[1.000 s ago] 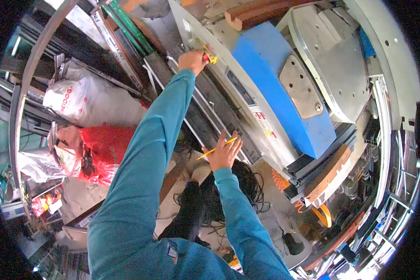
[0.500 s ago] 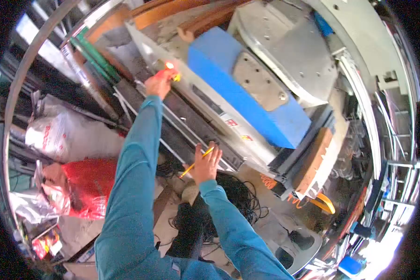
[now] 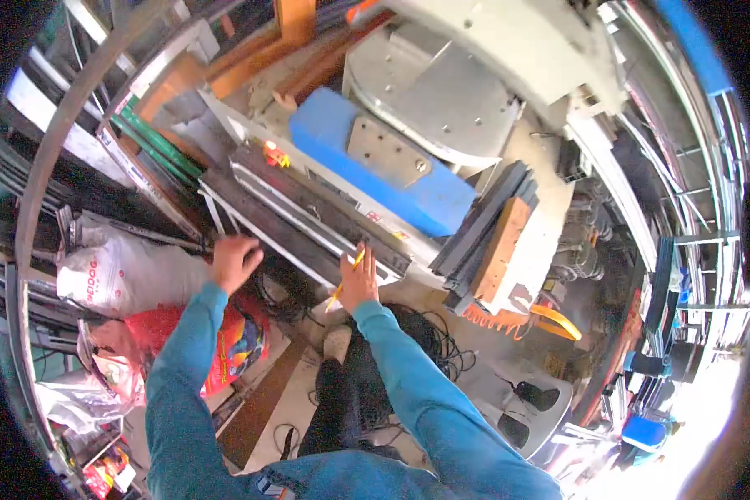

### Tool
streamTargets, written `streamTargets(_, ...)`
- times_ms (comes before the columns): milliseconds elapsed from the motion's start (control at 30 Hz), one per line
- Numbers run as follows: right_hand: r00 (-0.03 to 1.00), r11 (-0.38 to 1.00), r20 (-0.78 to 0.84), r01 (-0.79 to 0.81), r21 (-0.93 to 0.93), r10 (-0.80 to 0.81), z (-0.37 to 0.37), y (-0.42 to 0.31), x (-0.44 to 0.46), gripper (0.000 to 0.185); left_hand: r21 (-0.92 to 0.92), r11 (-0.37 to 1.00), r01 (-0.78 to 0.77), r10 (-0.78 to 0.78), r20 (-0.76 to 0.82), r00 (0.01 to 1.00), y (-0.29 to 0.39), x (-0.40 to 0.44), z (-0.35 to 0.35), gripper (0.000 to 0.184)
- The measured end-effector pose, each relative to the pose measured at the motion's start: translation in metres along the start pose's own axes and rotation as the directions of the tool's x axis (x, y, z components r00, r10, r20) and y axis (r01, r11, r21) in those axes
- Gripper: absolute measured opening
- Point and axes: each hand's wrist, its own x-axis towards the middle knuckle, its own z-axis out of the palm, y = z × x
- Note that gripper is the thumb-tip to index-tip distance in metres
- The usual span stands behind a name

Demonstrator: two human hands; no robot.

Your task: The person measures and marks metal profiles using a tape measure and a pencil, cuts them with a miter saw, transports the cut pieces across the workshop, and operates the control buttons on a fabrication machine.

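Observation:
My left hand (image 3: 236, 263) is off the machine, over the gap beside the white bag, fingers loosely bent and apart with nothing visible in them. A yellow pencil (image 3: 336, 295) is held between the fingers of my right hand (image 3: 358, 282), whose fingertips lie on the near end of a long pale metal profile (image 3: 287, 215). This profile runs along the dark bed at the front of the machine. The red and yellow knob (image 3: 276, 155) sits on the machine's front panel, beyond my left hand. Behind the panel stands a blue block (image 3: 383, 162) with a metal plate on it.
A white bag (image 3: 125, 271) and a red bag (image 3: 229, 346) lie at left, near metal racks. Dark bars and a wooden block (image 3: 504, 250) rest at the machine's right end. Black cables (image 3: 429, 342) and a grey plastic seat (image 3: 529, 408) are below.
My left hand has let go of the red and yellow knob and come back toward my body. The view has shifted and turned. My right hand stays at the profile with the pencil.

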Motion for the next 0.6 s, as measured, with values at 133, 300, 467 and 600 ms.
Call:
streamTargets(133,0.990,0.990,-0.001,0.143,-0.005,-0.143,0.014,0.010,-0.072,0.078,-0.170,0.981,0.092,-0.092,0.010,0.996,0.012,-0.037,-0.036,0.033)
streamTargets(300,0.925,0.932,0.374,-0.077,0.353,-0.066,-0.067,-0.012,-0.203,0.051,-0.206,0.975,0.086,-0.121,-0.165,0.979,0.080,0.031,-0.159,0.032)
streamTargets(467,0.564,0.877,0.816,-0.448,0.175,0.125,0.001,0.056,-0.315,0.055,-0.313,0.918,-0.241,0.060,-0.493,0.868,0.208,0.130,-0.308,0.033)
streamTargets(600,0.696,0.901,0.692,-0.403,0.158,0.190,-0.018,0.086,-0.349,0.063,-0.203,0.776,-0.598,0.290,-0.727,0.622,0.325,0.184,-0.405,0.036)
